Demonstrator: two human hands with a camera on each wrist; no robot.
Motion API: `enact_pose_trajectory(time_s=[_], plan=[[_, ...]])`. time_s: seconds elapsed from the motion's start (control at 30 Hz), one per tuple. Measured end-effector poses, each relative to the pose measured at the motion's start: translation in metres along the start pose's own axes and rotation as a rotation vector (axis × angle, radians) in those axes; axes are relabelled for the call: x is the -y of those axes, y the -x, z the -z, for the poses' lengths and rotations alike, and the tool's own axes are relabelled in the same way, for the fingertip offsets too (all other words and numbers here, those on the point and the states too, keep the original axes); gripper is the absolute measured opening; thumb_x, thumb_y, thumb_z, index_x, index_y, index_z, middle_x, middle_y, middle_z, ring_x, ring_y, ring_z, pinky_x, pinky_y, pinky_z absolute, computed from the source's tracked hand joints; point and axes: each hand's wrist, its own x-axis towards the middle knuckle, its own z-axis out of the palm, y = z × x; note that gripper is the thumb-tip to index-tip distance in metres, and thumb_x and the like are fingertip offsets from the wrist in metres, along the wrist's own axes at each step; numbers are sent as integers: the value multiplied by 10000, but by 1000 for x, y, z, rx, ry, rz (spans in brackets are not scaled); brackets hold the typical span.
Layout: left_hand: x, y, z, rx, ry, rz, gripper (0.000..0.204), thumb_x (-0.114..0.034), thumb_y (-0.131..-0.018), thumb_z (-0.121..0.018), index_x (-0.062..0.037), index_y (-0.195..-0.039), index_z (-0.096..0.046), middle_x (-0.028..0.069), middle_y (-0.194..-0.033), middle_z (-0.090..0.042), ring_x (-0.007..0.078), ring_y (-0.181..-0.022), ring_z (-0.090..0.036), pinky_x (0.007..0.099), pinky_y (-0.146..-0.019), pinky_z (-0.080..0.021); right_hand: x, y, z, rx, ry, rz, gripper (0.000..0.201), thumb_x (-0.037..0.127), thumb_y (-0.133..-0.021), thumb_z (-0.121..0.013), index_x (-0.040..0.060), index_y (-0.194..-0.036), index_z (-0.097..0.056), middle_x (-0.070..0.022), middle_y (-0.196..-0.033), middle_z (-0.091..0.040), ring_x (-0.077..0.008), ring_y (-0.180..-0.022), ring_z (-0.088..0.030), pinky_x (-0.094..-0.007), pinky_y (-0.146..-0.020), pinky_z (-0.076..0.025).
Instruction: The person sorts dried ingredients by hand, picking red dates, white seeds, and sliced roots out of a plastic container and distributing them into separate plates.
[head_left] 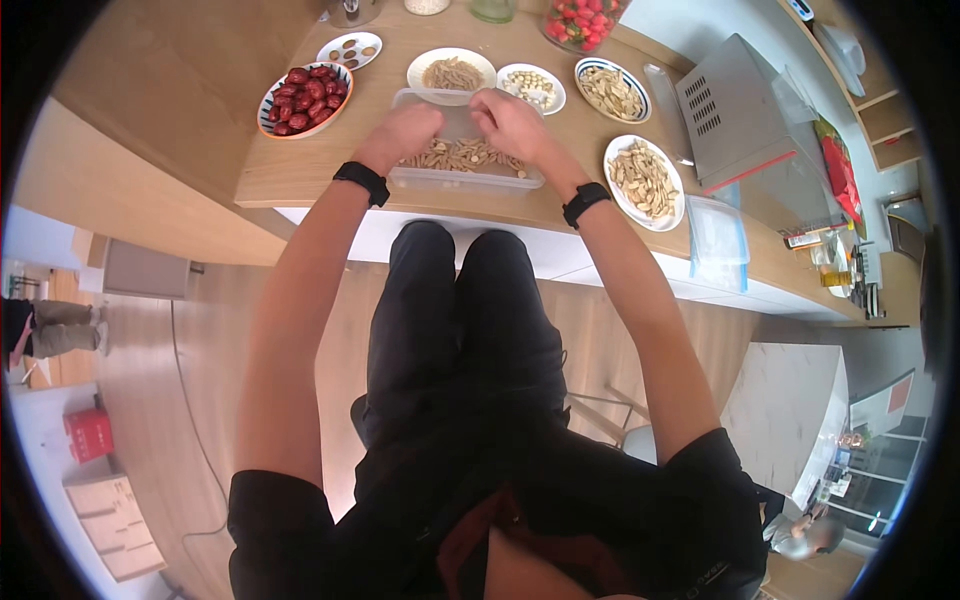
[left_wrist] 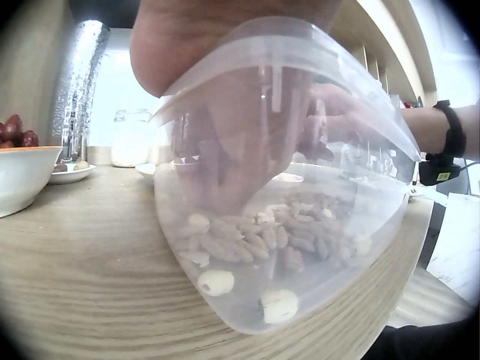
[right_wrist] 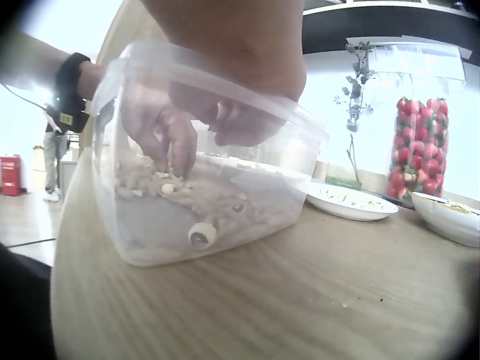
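A see-through plastic box (head_left: 440, 180) stands near the counter's front edge, holding many pale brown, elongated pieces (head_left: 455, 155) and a few round white seeds (left_wrist: 279, 306). My left hand (head_left: 408, 132) reaches over the left end. In the right wrist view, the left hand's fingers (right_wrist: 180, 142) point down, tips bunched right at the pieces. My right hand (head_left: 510, 120) is over the box's right half, higher than the left. Its bent fingers (right_wrist: 240, 124) show through the wall above the pieces. I cannot tell whether either hand pinches a piece.
Behind the box are a plate of brown pieces (head_left: 452, 75) and a plate of white seeds (head_left: 530, 88). A bowl of red dates (head_left: 308, 100) stands left. Plates of pale slices (head_left: 645, 180), plastic bags (head_left: 718, 240) and a grey appliance (head_left: 735, 115) lie right. Strawberries fill a jar (head_left: 583, 22).
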Motion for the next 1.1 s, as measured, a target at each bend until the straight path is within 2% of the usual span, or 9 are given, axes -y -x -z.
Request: enact_pose_trajectory(time_s=[0.17, 0.23, 0.5, 0.7, 0.8, 0.87, 0.9, 0.97, 1.1], plan=[[2, 0, -7, -47, 37, 5, 150, -1, -734, -618, -48, -859, -686, 157, -918, -681, 340, -942, -642, 446, -813, -515, -19, -5, -1, -263, -206, -38, 195, 80, -842, -604, 67, -1037, -616, -147, -975, -656, -281, -860, -676, -390, -733, -535], [5, 0, -8, -114, 26, -14, 97, 0, -720, -645, -46, -801, -673, 146, -903, -681, 337, -922, -647, 445, -782, -523, -35, -11, 0, -505, -261, -129, 231, 48, -822, -619, 47, -1053, -625, -131, -949, -674, -240, -838, -689, -350, -731, -545], [2, 2, -6, -104, 14, -36, 85, -13, -715, -660, -44, -793, -674, 152, -903, -685, 333, -914, -655, 440, -785, -531, -114, -26, 28, -349, -47, -367, 300, 94, -801, -671, 28, -1091, -627, -113, -973, -709, -229, -820, -696, -336, -739, -549], [8, -3, -15, -96, -29, -56, 104, -39, -751, -595, -46, -817, -675, 155, -869, -677, 347, -909, -643, 462, -775, -514, -79, -17, 10, -391, -233, -339, 266, 134, -851, -639, 43, -1101, -623, -112, -1001, -706, -244, -857, -694, -333, -758, -541], [10, -3, -17, -93, -3, -48, 127, -29, -753, -586, -47, -834, -682, 164, -849, -676, 355, -884, -649, 465, -759, -517, -27, -2, 9, -290, -221, -160, 272, 108, -843, -623, 63, -1111, -621, -121, -992, -700, -273, -842, -689, -369, -760, -540], [9, -3, -15, -97, -9, -81, 140, -24, -754, -580, -47, -842, -686, 169, -852, -677, 356, -879, -650, 466, -757, -516, -17, 3, 5, -18, 19, 267, 257, 61, -819, -612, 72, -1074, -646, -122, -1022, -686, -296, -863, -676, -373, -776, -533], [9, -1, -14, -113, -15, -103, 153, -19, -755, -573, -47, -851, -689, 174, -855, -677, 358, -873, -652, 467, -755, -516, -13, 5, 6, -17, 12, 258, 257, 61, -819, -612, 72, -1074, -646, -122, -1022, -686, -296, -863, -676, -373, -776, -533], [7, -2, -15, -135, -9, -60, 166, -14, -752, -572, -48, -860, -694, 183, -862, -678, 357, -881, -652, 465, -761, -514, -4, 5, 7, 506, 144, 106, 235, 57, -792, -615, 57, -1022, -660, -130, -996, -680, -332, -854, -657, -399, -767, -526], [10, -5, -20, -133, 4, -55, 146, -18, -744, -581, -40, -846, -682, 169, -854, -673, 366, -889, -644, 469, -777, -507, -7, 5, 2, 563, 97, 133, 161, 104, -805, -640, 60, -959, -653, -118, -913, -674, -320, -856, -652, -415, -735, -510]])
